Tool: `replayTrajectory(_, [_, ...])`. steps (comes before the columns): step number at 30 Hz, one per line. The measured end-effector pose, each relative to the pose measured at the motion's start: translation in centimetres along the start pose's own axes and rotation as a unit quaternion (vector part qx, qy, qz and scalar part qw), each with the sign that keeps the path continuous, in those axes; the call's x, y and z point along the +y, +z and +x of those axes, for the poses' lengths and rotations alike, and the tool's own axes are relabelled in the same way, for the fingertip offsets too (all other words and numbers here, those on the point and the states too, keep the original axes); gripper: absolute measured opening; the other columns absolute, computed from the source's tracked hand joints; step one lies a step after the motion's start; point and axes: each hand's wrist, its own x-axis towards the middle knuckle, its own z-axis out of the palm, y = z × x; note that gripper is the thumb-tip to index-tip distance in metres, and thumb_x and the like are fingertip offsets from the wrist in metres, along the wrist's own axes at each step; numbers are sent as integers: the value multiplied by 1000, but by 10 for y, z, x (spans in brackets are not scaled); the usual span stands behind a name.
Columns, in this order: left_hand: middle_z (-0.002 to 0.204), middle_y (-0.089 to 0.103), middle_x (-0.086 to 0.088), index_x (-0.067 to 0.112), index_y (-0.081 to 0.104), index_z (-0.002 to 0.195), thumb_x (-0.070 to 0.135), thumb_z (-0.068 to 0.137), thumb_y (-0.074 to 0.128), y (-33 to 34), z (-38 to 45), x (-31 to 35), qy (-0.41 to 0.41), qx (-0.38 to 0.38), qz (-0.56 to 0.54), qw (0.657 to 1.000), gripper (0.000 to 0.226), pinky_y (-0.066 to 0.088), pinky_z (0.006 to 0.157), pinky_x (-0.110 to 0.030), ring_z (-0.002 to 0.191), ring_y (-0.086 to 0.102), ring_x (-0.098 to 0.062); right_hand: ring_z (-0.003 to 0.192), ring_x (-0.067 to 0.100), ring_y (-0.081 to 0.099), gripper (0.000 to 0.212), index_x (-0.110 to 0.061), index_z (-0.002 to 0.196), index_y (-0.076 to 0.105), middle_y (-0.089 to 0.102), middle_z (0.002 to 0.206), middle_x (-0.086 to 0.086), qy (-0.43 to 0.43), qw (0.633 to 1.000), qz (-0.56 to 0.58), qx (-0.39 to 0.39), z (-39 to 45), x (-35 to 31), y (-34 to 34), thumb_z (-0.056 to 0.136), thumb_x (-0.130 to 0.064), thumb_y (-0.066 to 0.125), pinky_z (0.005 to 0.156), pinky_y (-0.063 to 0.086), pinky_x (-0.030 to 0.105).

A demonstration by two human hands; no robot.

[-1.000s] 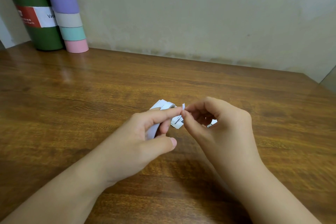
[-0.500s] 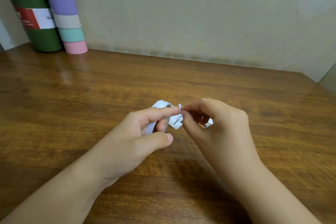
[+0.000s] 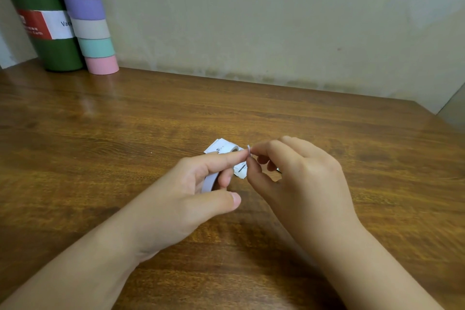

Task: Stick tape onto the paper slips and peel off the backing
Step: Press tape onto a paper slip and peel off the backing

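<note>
While we are looking down from the head view, our left hand (image 3: 183,189) is cradling the tape (image 3: 212,180) above the counter (image 3: 100,133), forefinger bracing its loose end. Our right hand (image 3: 299,173) is pinching that end (image 3: 248,150), grip closed, probably to pull it free. Slips (image 3: 240,168) are waiting underneath.

left hand (image 3: 191,191) grips a pale tape roll (image 3: 210,181) over the wooden table (image 3: 100,133). right hand (image 3: 299,184) pinches a tiny white tab (image 3: 248,149). paper slips (image 3: 240,170) underneath.
</note>
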Motion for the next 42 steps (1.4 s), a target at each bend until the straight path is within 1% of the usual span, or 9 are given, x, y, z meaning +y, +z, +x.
replayTrajectory(8, [75, 45, 16, 51, 64, 109, 40, 56, 63, 1, 0, 1, 1, 11, -2, 1000, 54, 34, 73, -33, 74, 41, -16, 53, 19, 54, 10, -12, 72, 67, 57, 59, -2, 25, 1000, 16, -11, 0, -4, 0, 77, -19, 61, 45, 44, 30])
replayTrajectory(13, [71, 42, 14, 47, 67, 104, 19, 66, 61, 1, 0, 4, 3, 23, -17, 1000, 47, 35, 75, -26, 72, 43, -6, 52, 19, 53, 14, -12, 69, 66, 56, 58, -2, 29, 999, 28, -10, 1, -4, -1, 78, -18, 57, 44, 44, 30])
replayTrajectory(17, [72, 43, 13, 45, 67, 106, 33, 55, 65, 1, 0, 4, 10, 10, -43, 999, 52, 41, 68, -21, 68, 44, -4, 54, 19, 55, 15, -11, 72, 68, 58, 60, -2, 26, 998, 47, -16, 2, -2, -1, 79, -19, 58, 45, 45, 31])
replayTrajectory(21, [74, 43, 11, 46, 68, 104, 37, 53, 62, 0, 0, 3, 11, 6, -43, 999, 52, 38, 69, -23, 69, 42, -6, 54, 20, 55, 11, -10, 72, 68, 58, 60, 0, 10, 999, 29, -17, 1, -1, -2, 78, -18, 63, 46, 44, 31])
replayTrajectory(28, [76, 46, 16, 54, 63, 106, 41, 53, 63, -1, -1, 2, 5, -9, -25, 1000, 55, 37, 80, -26, 77, 46, -4, 51, 22, 52, 17, -10, 66, 65, 55, 57, 2, -43, 998, -56, 3, 1, -1, -2, 82, -16, 62, 53, 33, 29])
replayTrajectory(33, [74, 45, 16, 49, 65, 107, 38, 54, 64, 1, 0, 2, 8, 1, -23, 1000, 53, 34, 74, -30, 74, 41, -12, 55, 16, 55, 7, -12, 72, 67, 58, 61, -4, 39, 998, 45, -26, 0, -2, -1, 77, -18, 65, 49, 44, 32])
replayTrajectory(35, [71, 43, 14, 42, 69, 105, 29, 58, 67, 1, 1, 1, 15, 22, -21, 999, 49, 34, 73, -31, 70, 40, -12, 58, 8, 55, 4, -14, 73, 68, 60, 63, -8, 95, 986, 126, -48, 2, -3, -3, 75, -18, 68, 54, 46, 26])
replayTrajectory(37, [69, 42, 12, 37, 71, 103, 22, 64, 64, 0, 2, 1, 18, 43, -16, 999, 43, 33, 71, -30, 67, 40, -11, 60, 7, 57, 2, -16, 74, 69, 62, 62, -11, 151, 964, 210, -61, 3, -4, -4, 74, -18, 69, 57, 46, 18])
replayTrajectory(42, [72, 43, 14, 45, 67, 108, 40, 61, 61, 1, 2, -1, 38, 43, 39, 998, 48, 39, 69, -26, 69, 44, -11, 57, 3, 54, 9, -17, 70, 70, 63, 65, -8, 223, 936, 265, -70, 5, -7, -8, 74, -13, 76, 55, 39, 7])
